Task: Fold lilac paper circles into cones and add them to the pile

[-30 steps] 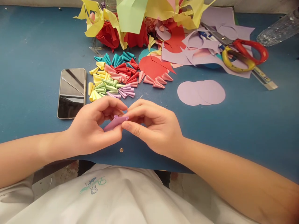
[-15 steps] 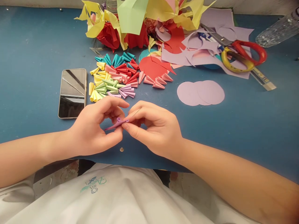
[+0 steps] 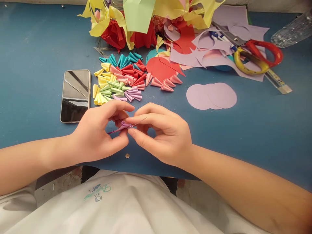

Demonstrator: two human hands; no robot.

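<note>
A small lilac paper cone is pinched between both hands just above the blue table, near its front edge. My left hand grips the cone's narrow end with thumb and fingers closed. The fingertips of my right hand are pressed on the wide rolled end, where a thin needle-like stick pokes out. Behind the hands lies a heap of rolled paper cones in yellow, green, pink, red, teal and lilac.
A phone lies face up at the left. Two overlapping lilac paper circles sit to the right. At the back are paper scraps, red-and-yellow scissors, a ruler and a clear bottle.
The lilac paper has been rolled tighter between the fingers, from a fat tube into a slim cone. Both hands have stayed in the same spot.
</note>
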